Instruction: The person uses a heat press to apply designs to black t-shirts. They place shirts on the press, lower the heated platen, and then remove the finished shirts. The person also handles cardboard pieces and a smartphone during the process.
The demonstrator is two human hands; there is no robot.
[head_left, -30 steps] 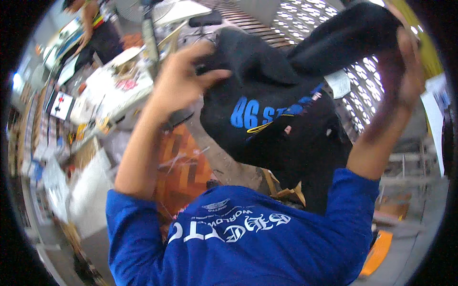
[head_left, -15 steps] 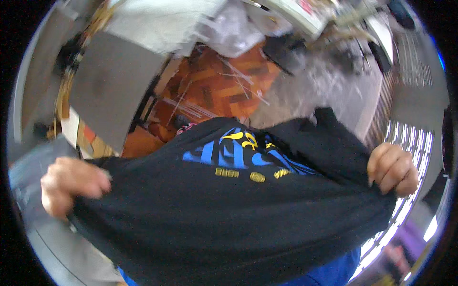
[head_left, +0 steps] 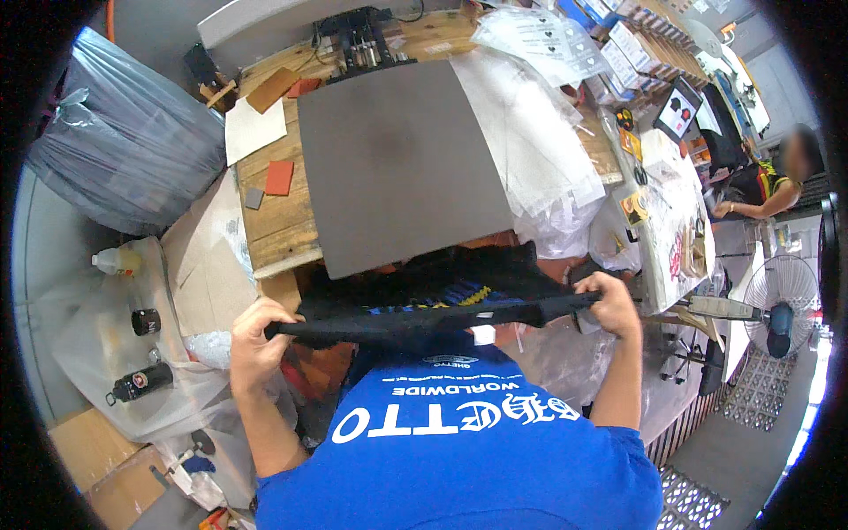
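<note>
A black T-shirt [head_left: 415, 323] with a blue and yellow print hangs stretched between my hands, in front of my blue top. My left hand [head_left: 258, 343] is closed around one end of its upper edge. Closed on the opposite end is my right hand [head_left: 611, 305]. The edge between them runs nearly straight, and a small white tag [head_left: 484, 335] shows below it. Just beyond the shirt lies a large flat grey board [head_left: 397, 168] on the wooden table. Part of the print is hidden in the folds.
White plastic sheeting [head_left: 534, 132] drapes over the table right of the board. A red pad [head_left: 279, 177] lies left of it. A big grey bag [head_left: 128, 146] stands far left, near a black bottle [head_left: 141, 383]. Rightward are a fan [head_left: 781, 296] and another person [head_left: 768, 190].
The shirt has gone from spread wide and close to the camera to lower and farther, pulled into a narrow band. My hands have moved closer together, and the table has come into view.
</note>
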